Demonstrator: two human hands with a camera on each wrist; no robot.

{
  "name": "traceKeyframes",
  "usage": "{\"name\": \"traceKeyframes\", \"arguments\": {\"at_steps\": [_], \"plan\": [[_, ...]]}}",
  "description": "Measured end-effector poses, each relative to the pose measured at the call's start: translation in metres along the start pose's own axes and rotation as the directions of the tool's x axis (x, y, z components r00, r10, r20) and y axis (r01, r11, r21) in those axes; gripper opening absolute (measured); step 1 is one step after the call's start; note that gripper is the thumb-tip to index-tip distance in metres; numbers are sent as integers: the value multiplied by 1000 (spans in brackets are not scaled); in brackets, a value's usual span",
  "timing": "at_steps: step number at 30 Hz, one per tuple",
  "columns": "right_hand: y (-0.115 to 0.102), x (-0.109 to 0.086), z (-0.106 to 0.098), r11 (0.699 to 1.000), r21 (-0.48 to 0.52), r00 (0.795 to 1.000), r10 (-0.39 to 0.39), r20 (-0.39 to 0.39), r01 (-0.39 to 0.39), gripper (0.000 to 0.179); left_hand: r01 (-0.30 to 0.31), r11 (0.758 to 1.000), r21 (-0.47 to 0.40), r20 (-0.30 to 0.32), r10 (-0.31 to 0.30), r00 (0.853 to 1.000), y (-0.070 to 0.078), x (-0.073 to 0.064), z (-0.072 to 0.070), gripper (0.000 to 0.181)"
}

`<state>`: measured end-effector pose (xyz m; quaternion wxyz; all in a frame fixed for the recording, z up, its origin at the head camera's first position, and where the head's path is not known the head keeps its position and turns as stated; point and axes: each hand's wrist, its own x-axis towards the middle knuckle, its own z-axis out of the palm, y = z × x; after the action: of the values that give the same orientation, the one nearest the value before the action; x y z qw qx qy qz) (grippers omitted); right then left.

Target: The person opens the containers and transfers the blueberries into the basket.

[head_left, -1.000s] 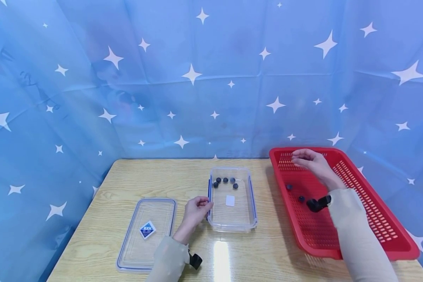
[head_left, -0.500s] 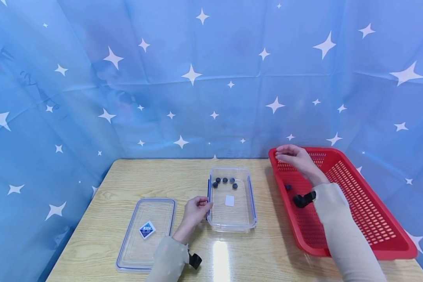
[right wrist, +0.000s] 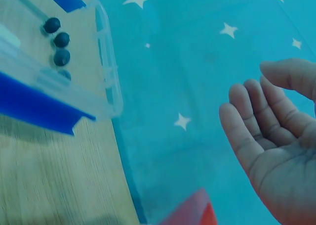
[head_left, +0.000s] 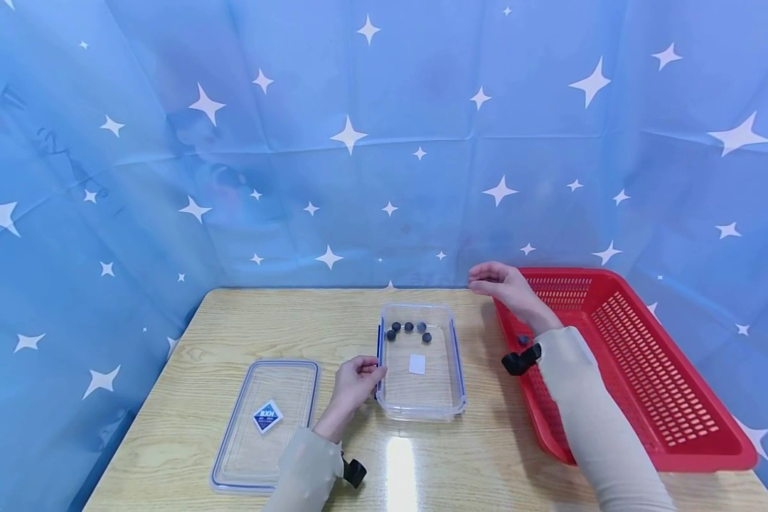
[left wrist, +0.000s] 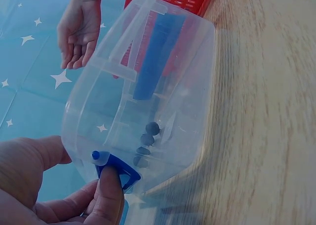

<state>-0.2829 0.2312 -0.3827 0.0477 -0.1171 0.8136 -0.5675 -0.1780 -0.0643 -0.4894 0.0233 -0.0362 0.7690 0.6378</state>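
Note:
My left hand [head_left: 355, 386] pinches a blue side latch [left wrist: 116, 169] of the clear plastic food container [head_left: 451, 409]. Inside, several dark round berries, like blueberries [right wrist: 61, 57], lie near the far end, beside a white square label [head_left: 417, 364]. In the air over the far left corner of the red basket [head_left: 621, 427] is my right hand [head_left: 507, 290], fingers loosely bent. The right wrist view shows its palm and finger pads with nothing on them. One more blueberry [head_left: 523, 340] lies in the basket by its left wall; my right forearm covers part of the basket floor.
A clear lid [head_left: 237, 455] with a blue seal and a blue diamond sticker lies left of the container. Behind the wooden table [head_left: 294, 320] hangs a blue star-patterned cloth [head_left: 422, 213]. The basket's raised rim stands along the table's right side.
My right hand has moved left from above the basket's far end to its left rim, nearer the container. Its forearm now hides a second basket berry. My left hand and the container stay put.

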Motion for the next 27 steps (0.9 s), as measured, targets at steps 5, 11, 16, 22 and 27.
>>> {"name": "traceKeyframes", "arguments": {"at_steps": [5, 11, 16, 22, 27], "plan": [[-1, 6, 16, 1000, -9, 1000, -6, 19, 6, 33, -6, 1000, 22, -4, 6, 1000, 0, 0, 0, 27], [-1, 11, 37, 999, 13, 999, -30, 29, 29, 29, -5, 999, 32, -13, 5, 1000, -1, 1, 0, 27], [3, 14, 55, 996, 78, 998, -50, 49, 46, 27, 10, 999, 32, -13, -10, 1000, -1, 2, 0, 26], [7, 17, 77, 993, 115, 997, -38, 62, 31, 25, 0, 999, 33, -10, 0, 1000, -1, 2, 0, 26], [5, 19, 96, 999, 42, 997, -4, 73, 0, 26, -7, 999, 36, -14, 8, 1000, -2, 2, 0, 27]]}}
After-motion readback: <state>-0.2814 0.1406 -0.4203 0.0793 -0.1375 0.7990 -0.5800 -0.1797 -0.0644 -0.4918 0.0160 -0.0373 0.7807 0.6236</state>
